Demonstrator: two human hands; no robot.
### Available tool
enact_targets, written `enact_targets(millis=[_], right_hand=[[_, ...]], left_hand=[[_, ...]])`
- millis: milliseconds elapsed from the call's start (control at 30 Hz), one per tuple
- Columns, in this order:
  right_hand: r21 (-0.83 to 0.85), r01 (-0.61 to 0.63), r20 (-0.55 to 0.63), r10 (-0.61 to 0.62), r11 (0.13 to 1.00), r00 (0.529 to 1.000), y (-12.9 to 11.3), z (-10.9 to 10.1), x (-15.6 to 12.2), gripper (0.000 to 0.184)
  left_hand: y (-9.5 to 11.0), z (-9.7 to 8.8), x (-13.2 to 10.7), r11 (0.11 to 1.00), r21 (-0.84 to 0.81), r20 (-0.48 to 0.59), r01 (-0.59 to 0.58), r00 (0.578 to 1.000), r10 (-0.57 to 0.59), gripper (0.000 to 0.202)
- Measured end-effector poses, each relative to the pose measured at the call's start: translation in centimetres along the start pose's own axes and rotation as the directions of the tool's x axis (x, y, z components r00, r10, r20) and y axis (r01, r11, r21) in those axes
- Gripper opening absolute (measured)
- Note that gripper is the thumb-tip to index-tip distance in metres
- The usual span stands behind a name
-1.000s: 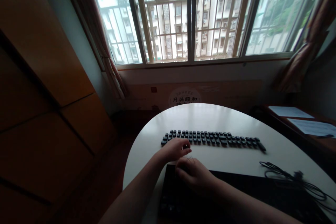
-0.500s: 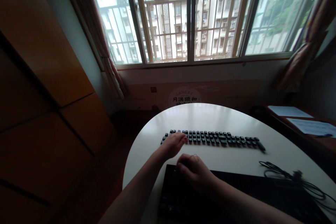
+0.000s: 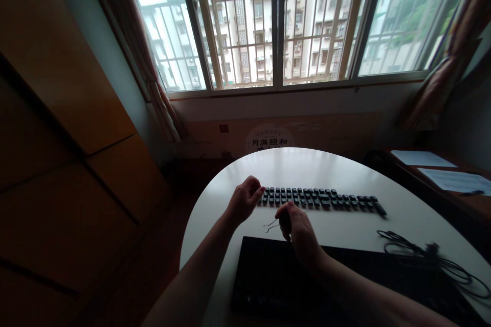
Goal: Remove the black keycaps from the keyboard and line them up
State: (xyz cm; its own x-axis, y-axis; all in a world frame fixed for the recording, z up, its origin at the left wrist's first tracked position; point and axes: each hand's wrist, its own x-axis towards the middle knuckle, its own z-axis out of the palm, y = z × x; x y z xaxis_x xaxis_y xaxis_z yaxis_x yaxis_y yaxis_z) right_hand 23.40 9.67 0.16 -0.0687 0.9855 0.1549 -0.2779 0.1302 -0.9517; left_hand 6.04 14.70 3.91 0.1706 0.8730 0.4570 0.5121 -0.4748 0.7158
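Loose black keycaps lie in rows across the white round table. My left hand is closed at the left end of these rows, thumb and fingertips pressed together; what they pinch, if anything, is hidden. My right hand is curled around a wire keycap puller, whose two thin bent prongs stick out to the left. This hand is above the table between the keycap rows and the black keyboard. The keyboard lies at the near side, partly under my right forearm, its surface too dark to make out.
A coiled black cable rests at the right, partly over the keyboard. Beyond the round table are a printed cardboard box and a barred window. Papers lie on a brown desk at the right. An orange-brown cabinet stands left.
My right hand has moved up and right, off the keyboard's upper left corner, and turned so the puller's prongs point left. My left hand has risen slightly and shifted left over the keycaps.
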Motion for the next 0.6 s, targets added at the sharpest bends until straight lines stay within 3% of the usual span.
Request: enact_targets(millis=[167,367,500,600], right_hand=[[-0.005,-0.025,-0.092,0.025,1.0,0.995,-0.1,-0.2,0.2,0.053],[0.027,0.021,-0.065,-0.019,0.999,0.998,0.2,-0.2,0.4,0.055],[0.046,0.025,-0.015,-0.024,0.999,1.0,0.1,-0.2,0.4,0.058],[0.048,0.018,-0.018,-0.018,0.999,1.0,0.1,-0.3,0.4,0.057]], left_hand=[[0.5,-0.2,-0.1,0.992,-0.123,0.054,-0.026,0.998,0.032,0.027],[0.8,-0.6,0.0,0.976,-0.216,0.037,0.035,0.999,-0.027,0.043],[0.4,-1.3,0.2,0.983,-0.174,-0.012,0.06,0.998,-0.063,0.052],[-0.1,-2.1,0.4,0.993,-0.105,-0.018,0.052,0.998,-0.054,0.046]])
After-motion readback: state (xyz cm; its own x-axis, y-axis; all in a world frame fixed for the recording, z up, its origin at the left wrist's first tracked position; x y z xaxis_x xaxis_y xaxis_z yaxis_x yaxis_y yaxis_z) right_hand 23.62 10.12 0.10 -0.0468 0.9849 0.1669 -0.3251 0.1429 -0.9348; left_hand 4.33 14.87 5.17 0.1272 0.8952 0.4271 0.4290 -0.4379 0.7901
